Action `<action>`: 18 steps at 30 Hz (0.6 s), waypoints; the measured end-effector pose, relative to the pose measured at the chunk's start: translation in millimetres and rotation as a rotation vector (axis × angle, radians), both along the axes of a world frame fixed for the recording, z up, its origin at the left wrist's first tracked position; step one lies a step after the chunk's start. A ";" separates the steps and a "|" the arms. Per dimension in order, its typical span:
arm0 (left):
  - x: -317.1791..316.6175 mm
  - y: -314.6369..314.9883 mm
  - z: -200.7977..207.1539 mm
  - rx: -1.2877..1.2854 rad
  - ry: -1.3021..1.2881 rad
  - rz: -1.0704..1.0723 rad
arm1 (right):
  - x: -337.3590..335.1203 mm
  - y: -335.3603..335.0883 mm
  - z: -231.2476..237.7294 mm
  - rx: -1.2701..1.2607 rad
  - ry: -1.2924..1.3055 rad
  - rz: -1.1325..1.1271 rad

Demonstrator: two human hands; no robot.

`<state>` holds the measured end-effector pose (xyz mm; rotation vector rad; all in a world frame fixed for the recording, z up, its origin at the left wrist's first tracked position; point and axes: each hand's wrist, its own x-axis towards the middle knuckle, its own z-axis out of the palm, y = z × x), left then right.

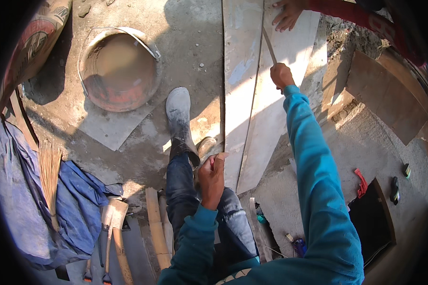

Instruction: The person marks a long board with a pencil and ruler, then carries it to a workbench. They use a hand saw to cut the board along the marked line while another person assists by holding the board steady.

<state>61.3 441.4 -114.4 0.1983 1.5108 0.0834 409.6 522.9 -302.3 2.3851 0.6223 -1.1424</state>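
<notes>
My right hand is closed around the near end of a long narrow blade-like tool; its exact kind does not show. The tool lies over a pale flat board, beside a long dark line running down the board. My left hand is curled up near the board's left edge, above my knees, thumb against the fingers. Whatever it may hold is too small to make out. Another person's hand, with a red sleeve, rests spread on the board's far end.
A bucket of murky water stands at the far left. Blue tarp, a stick broom and shovels lie at the lower left. My boot is left of the board. At right are brown panels and a dark opening.
</notes>
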 end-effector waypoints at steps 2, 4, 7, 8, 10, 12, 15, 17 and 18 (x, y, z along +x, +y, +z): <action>-1.1 -1.0 -1.2 -0.021 0.030 0.023 | -1.9 -5.6 -2.5 -0.129 0.015 0.014; 5.3 5.3 -10.0 -0.012 0.025 0.037 | -6.3 -13.0 1.7 0.020 0.006 0.155; 8.8 0.7 -6.6 -0.030 0.019 0.001 | 0.0 -42.5 -0.2 0.004 0.050 0.180; 8.9 0.0 -7.2 -0.046 0.014 -0.016 | 16.1 -63.4 -12.2 0.015 0.075 0.281; 10.7 1.9 -9.2 -0.046 0.018 -0.013 | 7.0 -72.8 -10.6 0.155 0.003 0.385; 14.3 10.8 -2.5 -0.026 -0.017 0.000 | -0.9 -111.2 -15.2 0.334 -0.079 0.212; 23.3 31.6 14.6 -0.042 -0.028 0.035 | -53.1 -125.4 -0.4 0.283 -0.046 0.071; 28.1 42.5 27.1 0.001 -0.061 0.027 | -77.4 -150.1 -4.8 0.444 0.005 0.126; 27.5 44.8 32.3 0.026 -0.058 0.022 | -93.0 -158.3 -12.1 0.486 0.062 0.162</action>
